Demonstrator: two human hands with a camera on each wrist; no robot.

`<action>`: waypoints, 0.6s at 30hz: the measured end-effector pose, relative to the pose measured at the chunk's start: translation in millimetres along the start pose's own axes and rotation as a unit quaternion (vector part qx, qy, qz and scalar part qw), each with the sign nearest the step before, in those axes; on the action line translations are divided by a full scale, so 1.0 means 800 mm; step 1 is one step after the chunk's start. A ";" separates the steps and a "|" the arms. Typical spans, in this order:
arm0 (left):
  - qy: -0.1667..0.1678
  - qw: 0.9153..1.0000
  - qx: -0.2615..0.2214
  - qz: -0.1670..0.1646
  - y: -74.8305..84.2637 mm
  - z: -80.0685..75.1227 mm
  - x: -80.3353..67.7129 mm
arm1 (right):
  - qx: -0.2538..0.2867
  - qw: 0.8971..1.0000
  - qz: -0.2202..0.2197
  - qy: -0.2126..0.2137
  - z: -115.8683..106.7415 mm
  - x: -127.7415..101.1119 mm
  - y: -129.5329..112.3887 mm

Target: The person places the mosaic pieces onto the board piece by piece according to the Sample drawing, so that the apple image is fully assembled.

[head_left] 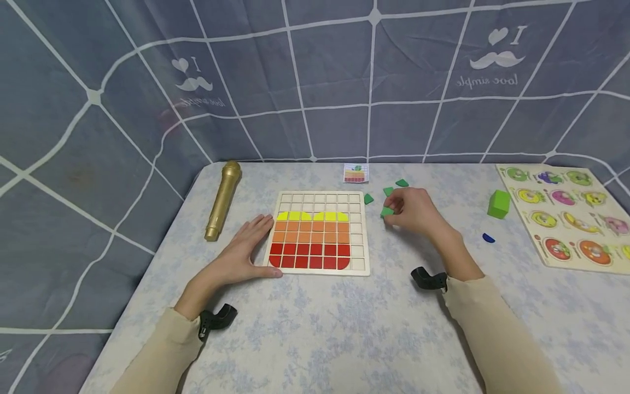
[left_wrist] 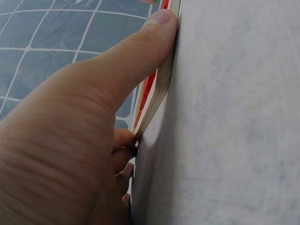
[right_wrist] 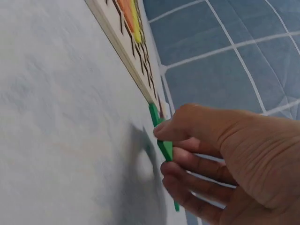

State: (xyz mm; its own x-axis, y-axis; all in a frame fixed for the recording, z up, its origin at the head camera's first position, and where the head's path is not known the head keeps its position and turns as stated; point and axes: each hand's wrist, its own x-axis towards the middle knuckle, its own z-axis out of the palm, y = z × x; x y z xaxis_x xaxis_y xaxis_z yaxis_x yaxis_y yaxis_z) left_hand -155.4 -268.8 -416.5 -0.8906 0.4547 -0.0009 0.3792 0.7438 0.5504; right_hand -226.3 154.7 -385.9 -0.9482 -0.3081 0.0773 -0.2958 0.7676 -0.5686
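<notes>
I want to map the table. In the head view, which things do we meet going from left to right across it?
Gold microphone → left hand → grid board → right hand, pinching a green piece → green cube → fruit puzzle board.

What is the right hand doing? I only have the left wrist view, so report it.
Observer: The right hand pinches a green piece on the table, just right of the puzzle board.
Operator: Tell me what the board holds.
Observer: Rows of red, orange and yellow tiles; its top row is bare.
Operator: List what lies nearby.
Observer: Loose green pieces beyond the right hand, and a gold microphone left of the board.
</notes>
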 end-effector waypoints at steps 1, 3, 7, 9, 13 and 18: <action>0.000 1.000 0.001 0.000 0.000 -0.001 0.000 | 0.005 1.000 -0.007 0.000 0.003 0.002 -0.003; 0.001 1.000 0.001 -0.001 0.001 -0.001 0.000 | 0.015 1.000 -0.020 -0.002 0.011 0.004 -0.010; 0.001 1.000 0.001 -0.002 0.001 -0.001 -0.001 | 0.028 0.998 -0.057 -0.005 0.027 0.013 -0.026; 0.003 1.000 0.000 0.000 0.000 0.000 -0.002 | 0.032 0.997 -0.071 -0.003 0.033 0.018 -0.037; 0.007 1.000 0.000 0.002 0.000 -0.001 -0.003 | 0.039 0.995 -0.087 -0.004 0.042 0.039 -0.062; 0.008 1.000 0.000 0.003 0.001 -0.001 -0.004 | 0.047 0.994 -0.100 -0.014 0.060 0.065 -0.086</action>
State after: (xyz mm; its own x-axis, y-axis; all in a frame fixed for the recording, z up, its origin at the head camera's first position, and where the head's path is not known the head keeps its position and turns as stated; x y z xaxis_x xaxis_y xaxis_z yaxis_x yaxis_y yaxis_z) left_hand -152.7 -270.2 -415.1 -0.8919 0.4519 0.0159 0.3849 0.7404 0.5510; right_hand -249.3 58.7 -382.4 -0.8677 -0.4658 0.1736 -0.4642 0.6342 -0.6184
